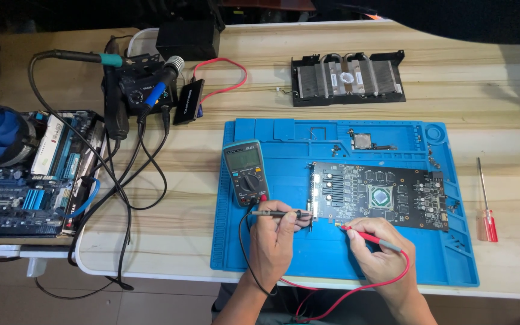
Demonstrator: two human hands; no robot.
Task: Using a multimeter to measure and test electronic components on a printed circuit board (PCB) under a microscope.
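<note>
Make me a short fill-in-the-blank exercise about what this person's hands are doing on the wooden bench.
1. The left hand holds the ____ probe.
2. The right hand holds the slim ____ probe.
3. The black rectangular circuit board lies on a ____ rubber work mat.
4. The teal handheld multimeter lies to the ____ of the board.

Missing words: black; red; blue; left

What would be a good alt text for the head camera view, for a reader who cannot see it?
A person's left hand holds a black probe and the right hand a red probe at the lower left edge of a bare graphics card on a blue work mat. A multimeter lies beside it; a heatsink, motherboard and red screwdriver lie around on the wooden table.
</note>
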